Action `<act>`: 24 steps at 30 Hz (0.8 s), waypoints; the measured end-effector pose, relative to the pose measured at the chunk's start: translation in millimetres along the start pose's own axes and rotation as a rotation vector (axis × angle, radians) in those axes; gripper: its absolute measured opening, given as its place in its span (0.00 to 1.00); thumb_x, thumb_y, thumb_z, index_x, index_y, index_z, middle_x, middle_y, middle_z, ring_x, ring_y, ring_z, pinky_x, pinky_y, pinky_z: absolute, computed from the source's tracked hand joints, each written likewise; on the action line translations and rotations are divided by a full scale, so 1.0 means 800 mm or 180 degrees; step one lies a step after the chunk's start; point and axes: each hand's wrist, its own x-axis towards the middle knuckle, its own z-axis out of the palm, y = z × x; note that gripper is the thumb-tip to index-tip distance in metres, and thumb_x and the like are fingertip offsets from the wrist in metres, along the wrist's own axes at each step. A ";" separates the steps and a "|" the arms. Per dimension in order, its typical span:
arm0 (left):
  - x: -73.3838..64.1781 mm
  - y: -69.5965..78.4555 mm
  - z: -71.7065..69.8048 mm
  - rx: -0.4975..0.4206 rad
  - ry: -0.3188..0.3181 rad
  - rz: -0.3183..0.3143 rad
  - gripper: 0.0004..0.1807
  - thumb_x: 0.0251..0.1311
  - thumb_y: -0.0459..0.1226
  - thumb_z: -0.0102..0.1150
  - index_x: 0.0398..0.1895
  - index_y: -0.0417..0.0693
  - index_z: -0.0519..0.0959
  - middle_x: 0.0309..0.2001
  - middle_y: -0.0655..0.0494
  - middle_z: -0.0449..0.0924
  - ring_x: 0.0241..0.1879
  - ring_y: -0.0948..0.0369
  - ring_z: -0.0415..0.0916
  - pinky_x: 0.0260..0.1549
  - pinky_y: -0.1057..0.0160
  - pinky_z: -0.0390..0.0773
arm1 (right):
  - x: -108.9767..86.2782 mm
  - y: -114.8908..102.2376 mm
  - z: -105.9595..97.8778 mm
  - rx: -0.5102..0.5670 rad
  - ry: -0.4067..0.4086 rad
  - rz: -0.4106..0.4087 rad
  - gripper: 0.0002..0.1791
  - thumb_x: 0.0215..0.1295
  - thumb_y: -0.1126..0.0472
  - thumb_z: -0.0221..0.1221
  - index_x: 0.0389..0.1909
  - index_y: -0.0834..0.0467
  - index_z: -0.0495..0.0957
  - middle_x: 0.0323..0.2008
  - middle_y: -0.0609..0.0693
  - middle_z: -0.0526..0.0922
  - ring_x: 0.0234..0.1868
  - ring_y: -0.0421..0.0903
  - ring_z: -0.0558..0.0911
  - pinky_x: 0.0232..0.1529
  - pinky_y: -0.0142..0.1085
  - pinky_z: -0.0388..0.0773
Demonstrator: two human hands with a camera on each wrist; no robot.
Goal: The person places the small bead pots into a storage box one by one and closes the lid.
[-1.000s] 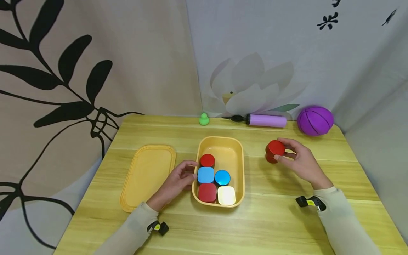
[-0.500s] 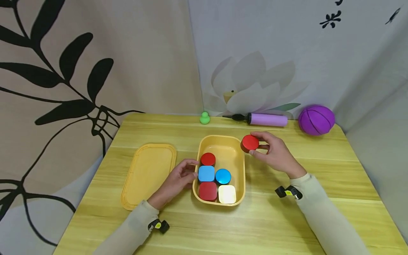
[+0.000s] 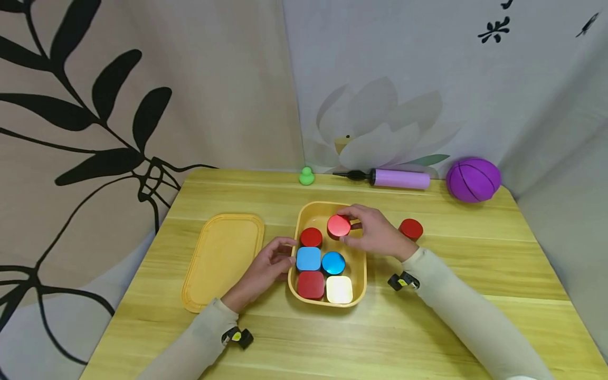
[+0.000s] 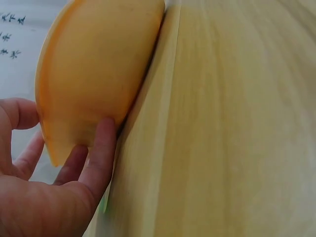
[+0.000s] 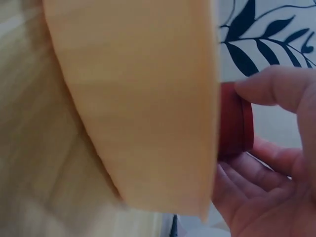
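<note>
My right hand [image 3: 372,229] pinches a red cylinder [image 3: 339,226] between thumb and fingers, at the upper right inside the yellow box [image 3: 328,207]. A seam like a lid's rings this cylinder [image 5: 236,118] in the right wrist view, where the box wall hides its lower part. My left hand [image 3: 263,272] rests against the box's left side, its fingers on the outer wall [image 4: 98,59] and its thumb at the rim. Inside the box stand a red round piece [image 3: 311,237], a blue square one [image 3: 309,258], a blue round one [image 3: 334,263], a red square one [image 3: 311,285] and a cream square one [image 3: 339,290].
A yellow lid [image 3: 223,261] lies left of the box. Another red cylinder [image 3: 411,229] stands to the right, partly behind my right arm. Along the back are a small green object [image 3: 306,176], a purple hand pump [image 3: 401,179] and a purple ball [image 3: 473,180].
My right hand has lifted one red cylinder from the spot where the other red cylinder stands and carried it left into the box. My left hand has stayed at the box's side.
</note>
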 end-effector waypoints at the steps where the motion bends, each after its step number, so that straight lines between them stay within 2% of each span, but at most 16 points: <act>1: 0.000 0.000 0.000 -0.0001 -0.0004 0.0003 0.21 0.76 0.40 0.59 0.69 0.57 0.73 0.65 0.44 0.72 0.56 0.52 0.77 0.45 0.54 0.87 | 0.001 -0.001 0.003 -0.0025 -0.0044 -0.0021 0.31 0.61 0.60 0.74 0.65 0.58 0.78 0.58 0.50 0.84 0.58 0.51 0.85 0.59 0.49 0.85; 10: 0.000 0.005 0.000 0.0082 0.0005 0.0021 0.22 0.76 0.41 0.59 0.70 0.55 0.72 0.67 0.43 0.71 0.56 0.52 0.77 0.46 0.55 0.87 | 0.012 -0.005 0.013 -0.0330 -0.0411 0.0072 0.29 0.61 0.58 0.73 0.63 0.59 0.78 0.58 0.50 0.85 0.58 0.49 0.85 0.59 0.44 0.85; 19: -0.001 0.004 0.001 0.0115 0.0014 0.0031 0.22 0.77 0.40 0.59 0.70 0.56 0.72 0.67 0.43 0.70 0.55 0.52 0.77 0.45 0.55 0.87 | 0.016 -0.010 0.016 -0.0556 -0.0740 0.0118 0.28 0.60 0.57 0.73 0.62 0.59 0.80 0.54 0.50 0.88 0.53 0.48 0.86 0.57 0.44 0.84; 24: -0.002 0.001 0.001 0.0091 0.0016 0.0022 0.22 0.76 0.40 0.59 0.70 0.56 0.72 0.67 0.44 0.71 0.56 0.52 0.78 0.46 0.54 0.88 | 0.017 -0.012 0.015 -0.0804 -0.0873 0.0002 0.31 0.61 0.56 0.72 0.64 0.61 0.80 0.56 0.51 0.87 0.52 0.48 0.85 0.56 0.43 0.83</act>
